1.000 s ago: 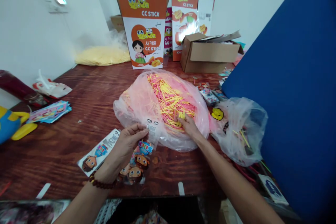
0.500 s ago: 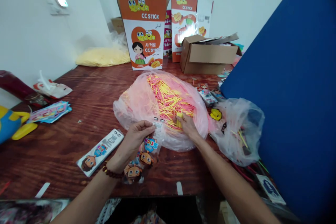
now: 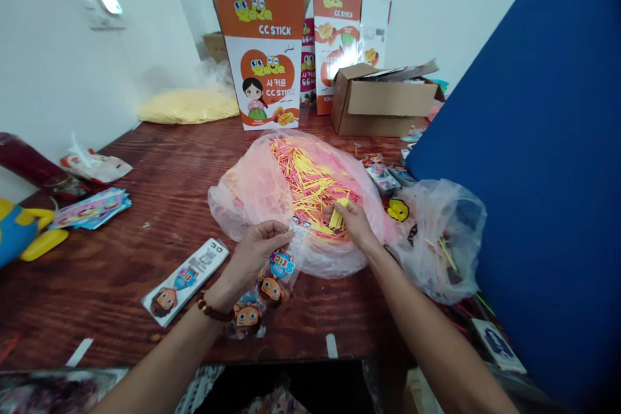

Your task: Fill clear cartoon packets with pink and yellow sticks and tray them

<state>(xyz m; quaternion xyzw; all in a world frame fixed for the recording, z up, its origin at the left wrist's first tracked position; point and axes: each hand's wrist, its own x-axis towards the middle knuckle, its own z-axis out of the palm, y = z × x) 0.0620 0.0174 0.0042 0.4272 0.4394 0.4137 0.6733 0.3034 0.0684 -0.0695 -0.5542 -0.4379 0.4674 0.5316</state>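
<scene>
A large clear plastic bag (image 3: 252,171) lies open mid-table, full of thin pink and yellow sticks (image 3: 310,174). Over its right front part, my right hand (image 3: 356,223) is closed around a small bunch of yellow sticks (image 3: 338,215). My left hand (image 3: 264,239) pinches the top of a clear printed packet (image 3: 281,265) with a cartoon face, at the bag's front edge. Below that hand, another printed packet (image 3: 247,317) lies on the table. A stack of flat white packets (image 3: 187,281) rests to the left of my left wrist.
Behind the bag stand an orange and white carton (image 3: 264,58) and an open brown box (image 3: 388,103). A smaller plastic bag (image 3: 441,239) sits at the right beside a blue panel (image 3: 543,174). Blue and pink packets (image 3: 92,208) and a tissue pack (image 3: 97,165) lie left.
My right hand has shifted slightly right and up with the yellow sticks, which now show more between its fingers. My left hand has brought the packet a little to the right.
</scene>
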